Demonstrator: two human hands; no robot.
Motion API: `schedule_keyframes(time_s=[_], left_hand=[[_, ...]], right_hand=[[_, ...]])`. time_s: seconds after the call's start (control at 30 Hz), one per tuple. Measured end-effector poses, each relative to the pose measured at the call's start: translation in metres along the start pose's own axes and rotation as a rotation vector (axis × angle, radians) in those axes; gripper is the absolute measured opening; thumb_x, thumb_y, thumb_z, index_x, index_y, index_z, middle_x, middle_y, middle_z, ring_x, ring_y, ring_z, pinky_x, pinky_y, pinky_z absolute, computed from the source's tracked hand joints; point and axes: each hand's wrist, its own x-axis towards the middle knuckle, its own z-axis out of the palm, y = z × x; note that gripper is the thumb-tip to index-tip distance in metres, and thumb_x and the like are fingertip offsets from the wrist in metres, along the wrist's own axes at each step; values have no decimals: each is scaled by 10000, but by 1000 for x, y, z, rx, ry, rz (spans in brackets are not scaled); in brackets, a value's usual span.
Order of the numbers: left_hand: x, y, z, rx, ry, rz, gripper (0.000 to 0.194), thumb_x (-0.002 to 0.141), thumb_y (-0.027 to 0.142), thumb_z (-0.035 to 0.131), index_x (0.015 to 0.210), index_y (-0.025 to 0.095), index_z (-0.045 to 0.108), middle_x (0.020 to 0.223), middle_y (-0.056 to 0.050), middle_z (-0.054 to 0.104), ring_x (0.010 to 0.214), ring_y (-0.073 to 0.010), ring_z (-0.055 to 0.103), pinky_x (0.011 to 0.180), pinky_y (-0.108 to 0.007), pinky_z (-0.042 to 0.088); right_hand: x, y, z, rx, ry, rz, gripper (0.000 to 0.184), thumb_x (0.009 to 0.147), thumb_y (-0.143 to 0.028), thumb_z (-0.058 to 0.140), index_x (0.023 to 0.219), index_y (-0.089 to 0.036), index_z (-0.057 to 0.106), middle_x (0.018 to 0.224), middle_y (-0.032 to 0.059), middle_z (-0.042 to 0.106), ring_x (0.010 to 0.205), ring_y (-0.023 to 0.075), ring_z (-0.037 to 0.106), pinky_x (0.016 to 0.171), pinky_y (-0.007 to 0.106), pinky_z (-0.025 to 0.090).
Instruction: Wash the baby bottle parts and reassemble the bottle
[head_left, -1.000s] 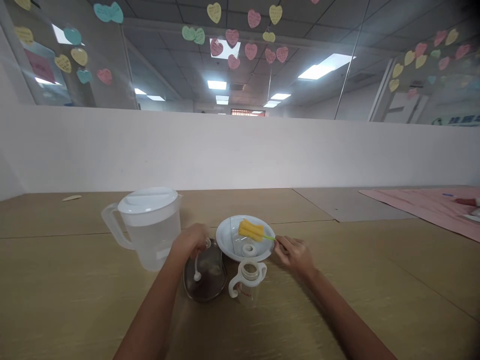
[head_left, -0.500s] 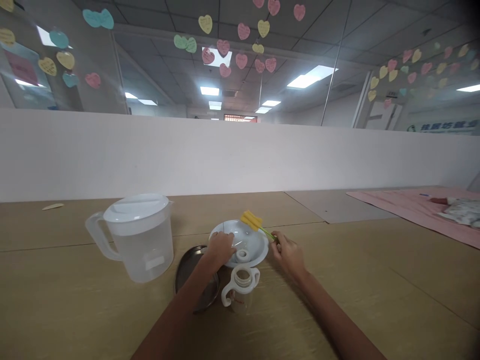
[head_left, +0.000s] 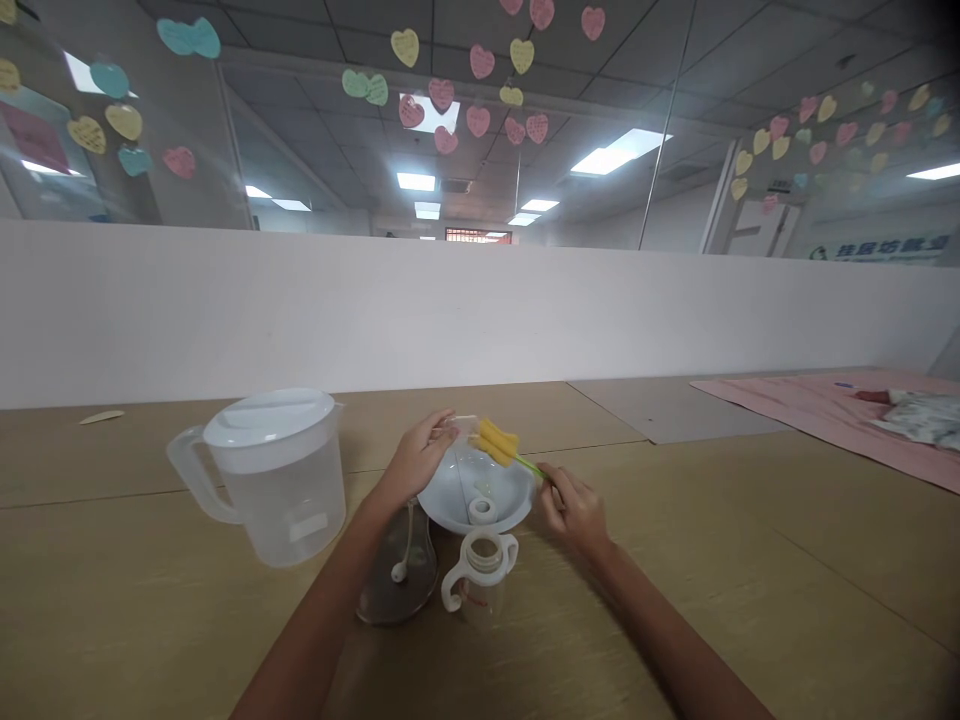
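Above the white bowl (head_left: 439, 510), my left hand (head_left: 420, 455) is closed on a clear plastic cap (head_left: 463, 428), its far edge partly lost against the background. My right hand (head_left: 576, 508) grips the green handle of a sponge brush (head_left: 499, 442), whose yellow head is at the cap's opening. Inside the bowl lies a white ring (head_left: 481, 510). A baby bottle (head_left: 480, 585) with two white handles stands uncapped in front of the bowl. Partly behind my left forearm, a metal kidney dish (head_left: 397, 600) holds a thin straw with a round weight (head_left: 400, 571).
A lidded translucent pitcher (head_left: 281, 490) stands on the left of the table (head_left: 712, 560). Behind is a low white wall (head_left: 450, 320) below glass. A pink cloth (head_left: 795, 410) with a doll-like figure (head_left: 922, 415) on it lies at the far right.
My left hand has risen out of the bowl with the clear cap. The brush head now meets the cap, and the straw in the kidney dish has come into view.
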Motion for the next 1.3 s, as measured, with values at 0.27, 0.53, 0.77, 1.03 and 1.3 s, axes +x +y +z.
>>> schedule_keyframes(time_s=[0.27, 0.53, 0.77, 1.03, 1.3], left_hand=[[-16, 18, 6, 192, -274, -91, 453, 815, 533, 325, 696, 157, 549, 532, 13, 552, 404, -119, 507, 446, -224, 375], [-18, 27, -3, 163, -308, 42, 377, 779, 481, 436, 900, 178, 624, 752, -19, 647, 548, -129, 555, 498, -212, 403], [-19, 32, -7, -34, -406, 273, 126, 711, 233, 590, 787, 217, 690, 1232, -47, 524, 1082, -201, 502, 910, -296, 383], [-18, 33, -3, -198, -409, 161, 106, 661, 277, 656, 697, 189, 701, 1126, -81, 586, 1020, -215, 547, 837, -291, 444], [-18, 26, -2, -111, -352, -96, 386, 725, 456, 536, 979, 180, 632, 902, -56, 645, 540, -118, 572, 417, -193, 410]], right_hand=[[-3, -1, -5, -64, -10, -271, 327, 807, -146, 467, 1121, -150, 559, 740, 51, 631, 647, 116, 576, 602, 230, 432], [0, -3, -8, -70, 21, -290, 281, 844, -154, 470, 1104, -161, 576, 722, 54, 642, 643, 106, 590, 606, 218, 434], [-2, -9, -4, 35, 67, -168, 191, 859, -173, 461, 997, -147, 590, 666, 34, 641, 545, 93, 563, 539, 219, 405], [-3, -12, -5, 42, 88, -173, 160, 852, -177, 447, 904, -137, 594, 650, 44, 629, 547, 104, 566, 529, 223, 398], [0, -16, -9, 11, 65, -203, 132, 845, -204, 469, 793, -144, 574, 595, 31, 597, 532, 104, 520, 530, 230, 366]])
